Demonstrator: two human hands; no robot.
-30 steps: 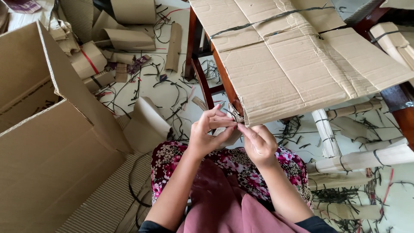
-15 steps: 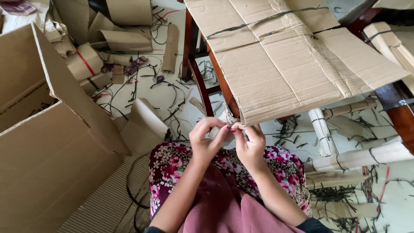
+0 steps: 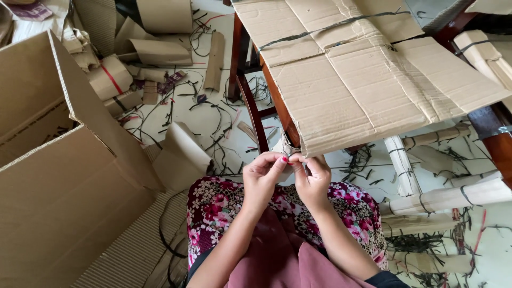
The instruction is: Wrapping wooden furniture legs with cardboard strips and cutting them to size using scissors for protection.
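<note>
My left hand (image 3: 263, 177) and my right hand (image 3: 312, 178) are pressed together above my lap, fingertips pinching a thin dark strap (image 3: 291, 155) at the near corner of a flattened cardboard sheet (image 3: 362, 74). The strap wraps a paper-covered wooden leg (image 3: 284, 145) just under that corner. The cardboard lies over a dark wooden frame (image 3: 255, 114), with a dark strap running across its top. Both hands' fingers are closed on the strap; its ends are hidden between the fingertips.
A large open cardboard box (image 3: 58, 160) stands at left. Corrugated sheet (image 3: 133, 250) lies on the floor beside my knee. Rolled cardboard pieces (image 3: 160, 48) and strap offcuts litter the floor behind. Paper-wrapped furniture legs (image 3: 442, 197) lie at right.
My hands have come together from slightly apart and dropped a little, closing tightly on the strap below the cardboard's corner. The view shifted slightly.
</note>
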